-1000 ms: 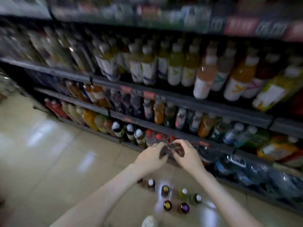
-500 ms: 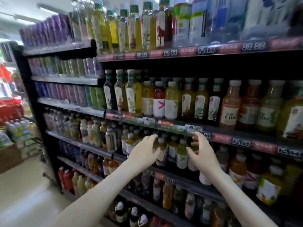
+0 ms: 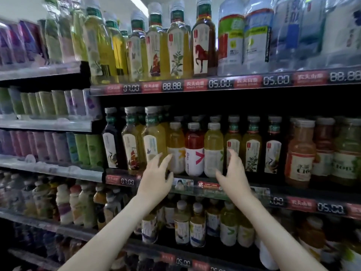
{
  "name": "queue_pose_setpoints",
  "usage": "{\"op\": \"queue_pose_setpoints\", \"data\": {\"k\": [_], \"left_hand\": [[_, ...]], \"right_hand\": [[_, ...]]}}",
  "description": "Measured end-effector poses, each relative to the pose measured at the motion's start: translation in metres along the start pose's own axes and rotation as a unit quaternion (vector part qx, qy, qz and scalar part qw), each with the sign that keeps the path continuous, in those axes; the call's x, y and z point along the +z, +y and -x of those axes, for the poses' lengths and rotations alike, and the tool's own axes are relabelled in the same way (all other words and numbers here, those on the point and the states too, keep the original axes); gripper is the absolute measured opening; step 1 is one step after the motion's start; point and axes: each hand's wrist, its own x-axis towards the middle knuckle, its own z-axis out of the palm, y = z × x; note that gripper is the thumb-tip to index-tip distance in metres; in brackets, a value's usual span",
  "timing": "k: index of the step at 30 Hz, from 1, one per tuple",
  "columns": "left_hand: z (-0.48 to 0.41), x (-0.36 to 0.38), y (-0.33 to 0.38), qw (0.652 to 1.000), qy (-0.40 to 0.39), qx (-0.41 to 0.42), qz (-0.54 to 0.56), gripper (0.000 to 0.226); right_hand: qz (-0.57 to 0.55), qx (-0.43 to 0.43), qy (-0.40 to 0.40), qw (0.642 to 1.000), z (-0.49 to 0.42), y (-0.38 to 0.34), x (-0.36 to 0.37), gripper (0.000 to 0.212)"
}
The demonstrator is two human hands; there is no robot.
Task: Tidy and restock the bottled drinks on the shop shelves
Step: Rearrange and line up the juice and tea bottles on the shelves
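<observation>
Three short bottles stand side by side at the front of the middle shelf (image 3: 197, 189): an orange drink bottle (image 3: 176, 147), a red drink bottle (image 3: 194, 147) and a yellow-green drink bottle (image 3: 214, 147). My left hand (image 3: 156, 177) is raised in front of the shelf edge, fingers spread, its fingertips near the orange bottle's label. My right hand (image 3: 233, 173) is raised beside the yellow-green bottle, fingers straight. Neither hand holds anything. Whether the fingertips touch the bottles is unclear.
Taller tea bottles (image 3: 154, 145) flank the three on the left, and more (image 3: 252, 147) on the right. The top shelf carries tea (image 3: 177, 42) and water bottles (image 3: 256, 36). Cans (image 3: 48, 145) fill the left bay. Small bottles (image 3: 197, 225) fill the shelf below.
My view rose from the floor-level shelf to the upper shelves. Both hands left the low shelf, came up empty, and now reach toward the three short bottles on the middle shelf.
</observation>
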Motion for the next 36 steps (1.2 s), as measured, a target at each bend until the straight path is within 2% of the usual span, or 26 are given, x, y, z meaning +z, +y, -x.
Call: {"op": "queue_pose_setpoints", "data": {"k": [7,8,11,14,20,22,26,29,31,33,35,36], "left_hand": [[-0.042,0.033,-0.011,0.993,0.039,0.111,0.029,0.058],[-0.047,0.038,-0.009,0.992,0.039,0.111,0.043,0.061],[-0.061,0.053,-0.003,0.991,0.039,0.096,0.083,0.068],[-0.071,0.065,0.005,0.991,0.047,0.097,0.078,0.068],[-0.065,0.082,0.011,0.986,0.045,0.102,0.120,0.074],[-0.057,0.084,0.013,0.983,0.045,0.112,0.142,0.075],[-0.035,0.085,0.030,0.965,0.002,0.178,0.193,0.080],[-0.016,0.088,0.051,0.943,-0.040,0.223,0.243,0.094],[-0.003,0.088,0.064,0.915,-0.098,0.202,0.334,0.095],[0.010,0.092,0.069,0.895,-0.146,0.173,0.385,0.094],[0.028,0.098,0.071,0.906,-0.170,0.152,0.356,0.084],[0.036,0.102,0.072,0.912,-0.179,0.144,0.340,0.083]], "right_hand": [[-0.044,0.111,0.004,0.993,-0.057,0.001,0.042,0.109],[-0.031,0.123,-0.001,0.992,-0.060,0.004,0.045,0.102],[0.023,0.134,0.000,0.991,-0.069,0.015,0.049,0.052],[0.039,0.136,0.008,0.990,-0.070,0.019,0.048,0.038],[0.001,0.089,0.085,0.992,-0.049,0.027,0.031,0.050],[-0.004,0.060,0.126,0.990,-0.035,0.028,0.023,0.063],[-0.039,-0.019,0.185,0.982,-0.003,0.014,0.009,0.075],[-0.070,-0.016,0.146,0.987,0.024,0.010,-0.001,0.062],[-0.074,0.006,0.087,0.993,0.044,0.012,-0.005,0.055],[-0.081,0.058,0.025,0.995,0.064,0.015,-0.011,0.061],[-0.089,0.106,-0.032,0.990,0.080,0.022,-0.021,0.070],[-0.092,0.121,-0.057,0.987,0.085,0.025,-0.028,0.067]]}}
